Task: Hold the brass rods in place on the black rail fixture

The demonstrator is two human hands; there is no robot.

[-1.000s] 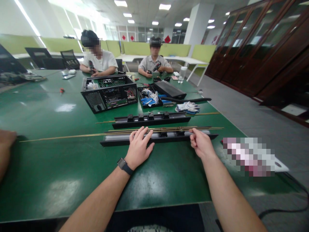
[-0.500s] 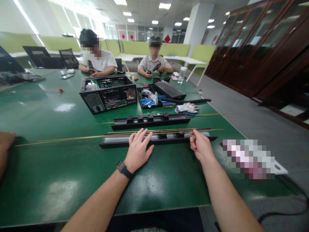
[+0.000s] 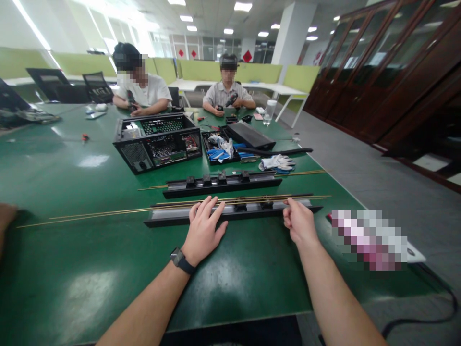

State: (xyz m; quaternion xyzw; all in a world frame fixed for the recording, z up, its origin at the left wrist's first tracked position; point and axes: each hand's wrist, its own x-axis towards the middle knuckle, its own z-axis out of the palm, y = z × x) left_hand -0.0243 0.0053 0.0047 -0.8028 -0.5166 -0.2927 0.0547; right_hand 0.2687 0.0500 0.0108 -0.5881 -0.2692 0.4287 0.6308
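Observation:
My left hand (image 3: 204, 233), with a dark watch on its wrist, lies with fingers spread across several thin brass-coloured rods (image 3: 137, 210) and a long black channel (image 3: 259, 214). My right hand (image 3: 301, 223) is closed in a pinch at the right part of the rods, over the channel; the exact grip is partly hidden by the fingers. Small black blocks (image 3: 267, 203) sit in the channel between my hands. The rods run lengthwise over it and stick out far to the left. Behind stands a similar channel (image 3: 223, 188) with several black blocks and thin rods at both ends.
On the green table (image 3: 65, 269) are an open computer case (image 3: 158, 144), gloves (image 3: 276, 163), a black tube (image 3: 288, 151) and a white power strip (image 3: 416, 254), partly blurred out. Two people sit across. Part of another person's hand (image 3: 6, 216) shows at the left edge.
The view has shifted slightly, so things on the table appear a little further left and lower. Both hands keep nearly the same pose on the rods.

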